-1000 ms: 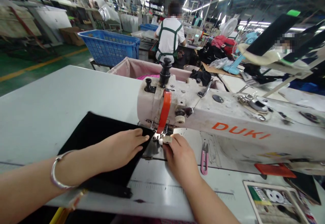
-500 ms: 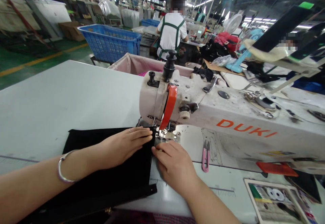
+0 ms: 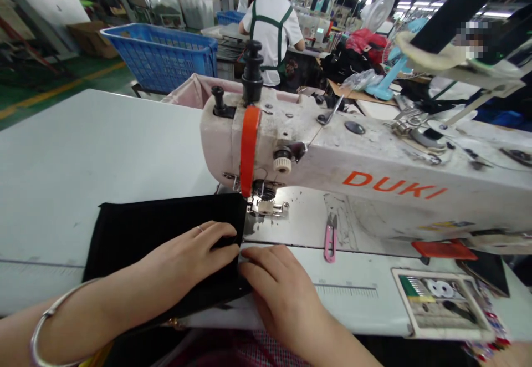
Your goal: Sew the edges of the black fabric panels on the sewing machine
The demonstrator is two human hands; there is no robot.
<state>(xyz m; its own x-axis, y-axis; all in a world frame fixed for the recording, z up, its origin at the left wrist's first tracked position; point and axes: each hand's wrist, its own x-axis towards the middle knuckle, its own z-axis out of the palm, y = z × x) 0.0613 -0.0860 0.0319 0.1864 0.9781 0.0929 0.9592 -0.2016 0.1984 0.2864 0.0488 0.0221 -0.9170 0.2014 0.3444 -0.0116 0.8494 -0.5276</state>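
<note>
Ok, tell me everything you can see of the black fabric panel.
The black fabric panel looks matte, with straight far and right edges. It lies flat on the pale sewing table, its far right corner near the orange guard. The left hand rests on top; the right hand appears to touch its right edge.

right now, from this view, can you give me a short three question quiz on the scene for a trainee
1. True or false: the left hand is holding the snips.
2. Fill in: in orange, the machine reads ____.
3. Multiple choice: the snips are mostly a) blue b) pink c) yellow.

Key: 1. False; that hand rests on the black cloth, and the snips lie apart from it, to the right. 2. DUKI. 3. b.
</note>
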